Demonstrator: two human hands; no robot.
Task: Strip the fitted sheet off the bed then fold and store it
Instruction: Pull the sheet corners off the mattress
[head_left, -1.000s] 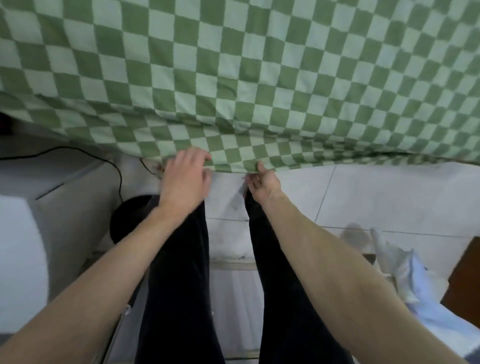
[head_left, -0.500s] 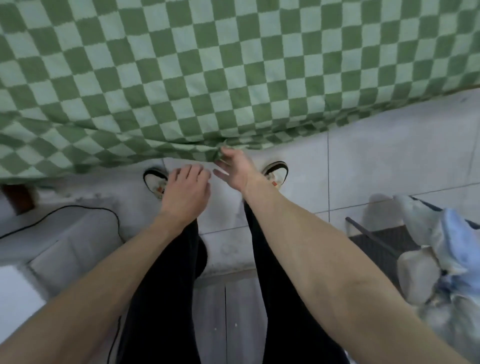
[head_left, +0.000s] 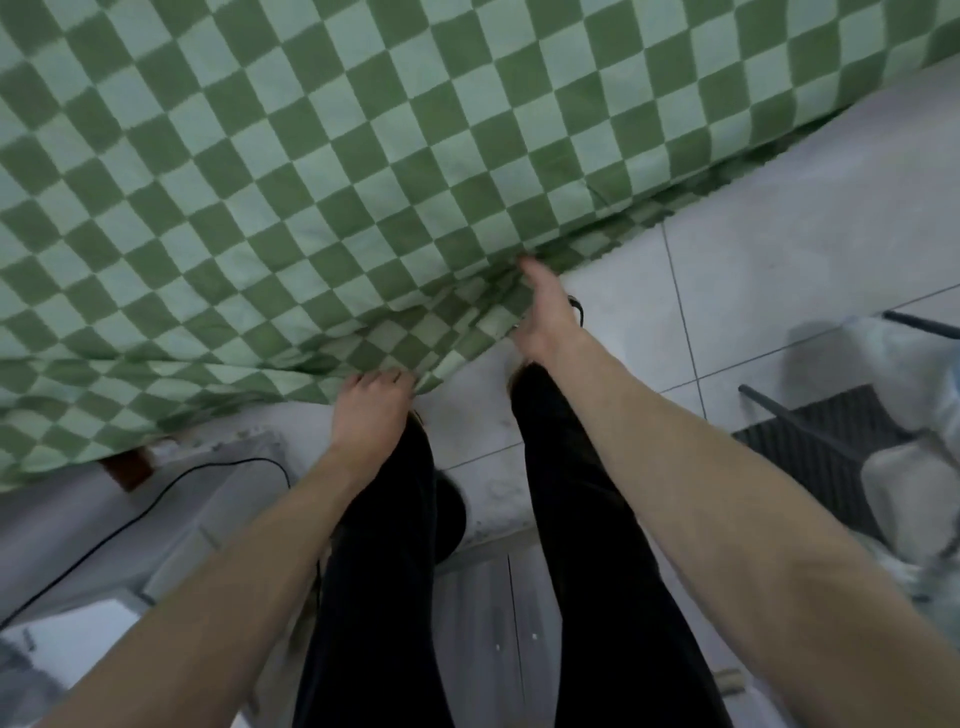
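So the checkered sheet (head_left: 363, 171) is stretched over the bed ahead of both hands. Left hand (head_left: 371, 410) pinches its hanging hem, right hand (head_left: 545, 317) is flat and open against the gathered edge. Soft, light, floppy stuff; probably best grabbed at that elastic hem.

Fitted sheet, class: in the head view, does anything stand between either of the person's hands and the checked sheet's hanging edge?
Nothing visible does. The left hand already has its fingers curled on the hem of the fitted sheet. The right hand reaches with straight fingers to the gathered edge further right, apparently touching it, with no object between them.
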